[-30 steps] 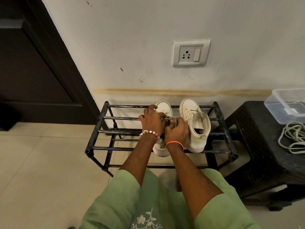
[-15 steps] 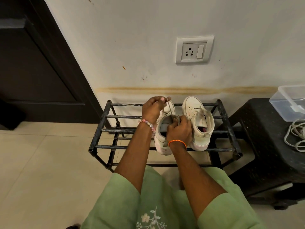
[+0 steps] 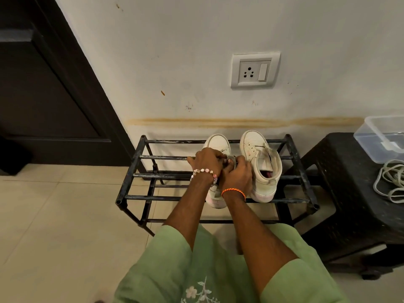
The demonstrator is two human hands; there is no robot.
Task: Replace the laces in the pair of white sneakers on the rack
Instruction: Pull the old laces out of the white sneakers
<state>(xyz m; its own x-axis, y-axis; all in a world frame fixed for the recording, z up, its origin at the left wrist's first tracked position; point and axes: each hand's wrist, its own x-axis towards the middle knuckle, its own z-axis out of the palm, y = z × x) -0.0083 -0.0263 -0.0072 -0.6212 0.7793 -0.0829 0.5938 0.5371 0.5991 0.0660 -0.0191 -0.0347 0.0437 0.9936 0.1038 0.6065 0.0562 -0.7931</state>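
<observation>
Left sneaker point(image 3: 218, 145) on rack point(image 3: 135, 171), under both hands' grip

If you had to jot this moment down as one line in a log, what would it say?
left sneaker: on rack | left hand, right hand: working at its laces | right sneaker: untouched | loose laces: on stool
</observation>
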